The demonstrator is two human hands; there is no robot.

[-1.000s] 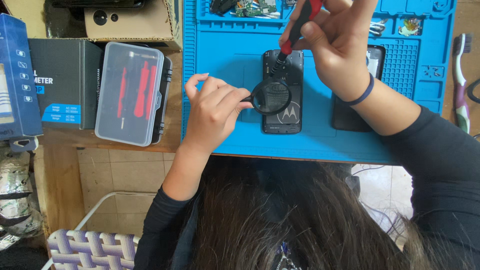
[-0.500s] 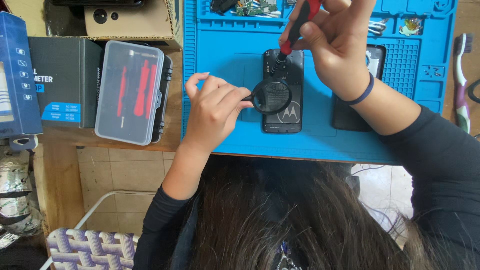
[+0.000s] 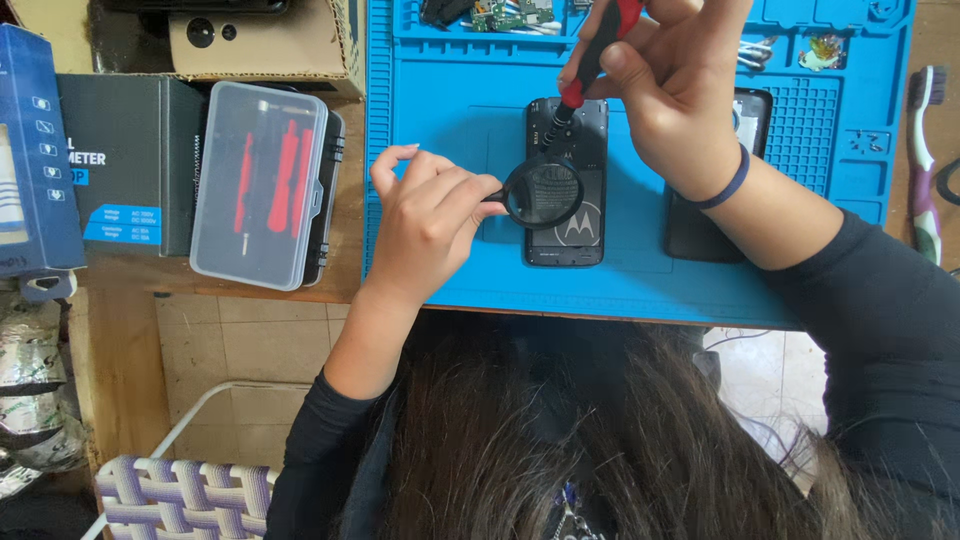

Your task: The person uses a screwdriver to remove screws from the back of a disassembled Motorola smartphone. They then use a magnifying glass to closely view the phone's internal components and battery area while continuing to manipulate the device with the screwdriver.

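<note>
A black phone [image 3: 568, 230] lies back up on a blue repair mat [image 3: 440, 110]. My left hand [image 3: 425, 220] pinches the handle of a small round magnifying glass [image 3: 543, 194] and holds it over the phone's middle. My right hand [image 3: 672, 85] grips a red-and-black screwdriver [image 3: 590, 62], whose tip rests on the phone's upper left part. A second dark phone part [image 3: 700, 225] lies to the right, half under my right wrist.
A clear-lidded case of red tools [image 3: 262, 180] sits left of the mat beside dark and blue boxes [image 3: 110, 160]. A cardboard box [image 3: 260, 45] stands at the back left. Small circuit parts [image 3: 505, 14] lie at the mat's top. A toothbrush [image 3: 922, 160] lies at the far right.
</note>
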